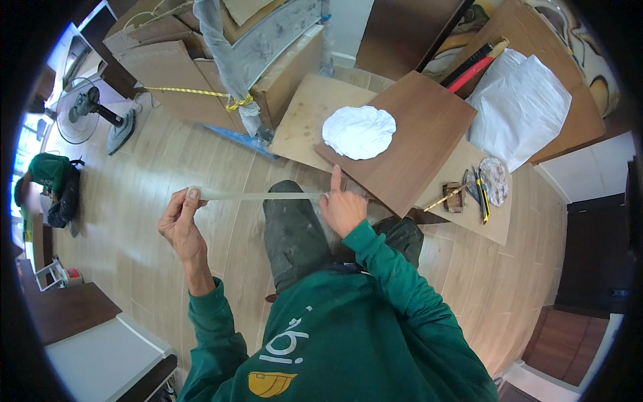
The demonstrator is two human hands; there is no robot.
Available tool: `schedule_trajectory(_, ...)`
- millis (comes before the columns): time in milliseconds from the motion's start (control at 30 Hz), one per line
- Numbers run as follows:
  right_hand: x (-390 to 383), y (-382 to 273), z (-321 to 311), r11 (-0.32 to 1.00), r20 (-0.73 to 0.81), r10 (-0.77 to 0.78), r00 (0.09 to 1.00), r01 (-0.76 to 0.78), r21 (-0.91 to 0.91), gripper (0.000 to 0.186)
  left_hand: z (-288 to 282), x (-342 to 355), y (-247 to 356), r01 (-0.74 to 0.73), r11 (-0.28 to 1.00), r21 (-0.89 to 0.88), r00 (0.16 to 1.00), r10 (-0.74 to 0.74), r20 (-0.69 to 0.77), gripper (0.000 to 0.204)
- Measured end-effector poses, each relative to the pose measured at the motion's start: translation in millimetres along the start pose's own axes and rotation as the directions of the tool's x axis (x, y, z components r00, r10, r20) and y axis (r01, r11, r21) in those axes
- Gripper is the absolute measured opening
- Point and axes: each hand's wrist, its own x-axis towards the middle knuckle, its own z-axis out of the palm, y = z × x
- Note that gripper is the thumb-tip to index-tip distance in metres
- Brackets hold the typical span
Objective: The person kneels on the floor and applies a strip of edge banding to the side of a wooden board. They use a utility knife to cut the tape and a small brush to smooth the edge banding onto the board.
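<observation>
A narrow pale strip [261, 196], like tape, is stretched straight between my two hands above my knee. My left hand [182, 221] pinches its left end between thumb and fingers. At the other end, my right hand [345, 209] grips the strip, with the index finger pointing away from me toward the brown wooden board [429, 144]. A round, crumpled white wrap [359, 132] lies on that board. The board rests on a stained sheet [305, 117], just beyond my right hand. Whether a roll is tucked in my right palm is hidden.
A utility knife [482, 201] and small tools lie on the sheet at right. Beyond them is a white plastic bag [521, 104]. A cardboard-wrapped stack [194, 74] stands ahead, a fan [100, 110] far left. Another person [50, 177] is at the left edge.
</observation>
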Motion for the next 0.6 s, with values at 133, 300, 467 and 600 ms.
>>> schedule_trajectory(133, 12, -4, -1, 0.999, 0.036, 0.030, 0.999, -0.030, 0.012, 0.082, -8, 6, -14, 0.021, 1.000, -0.018, 1.000, -0.021, 0.008, 0.011)
schedule_trajectory(300, -21, 13, -26, 0.996, 0.022, 0.089, 0.996, -0.088, -0.014, 0.084, 0, 3, -29, 0.060, 0.995, -0.077, 0.998, -0.058, 0.031, 0.012)
schedule_trajectory(467, -34, 21, -33, 0.986, 0.052, 0.157, 0.986, -0.154, -0.058, 0.088, 18, 6, -34, 0.080, 0.996, -0.037, 0.989, -0.075, 0.130, 0.019)
schedule_trajectory(600, -9, 9, -16, 0.996, -0.072, 0.059, 0.996, -0.063, -0.056, 0.089, 25, 20, -37, 0.000, 0.998, -0.056, 0.993, 0.007, 0.118, 0.023)
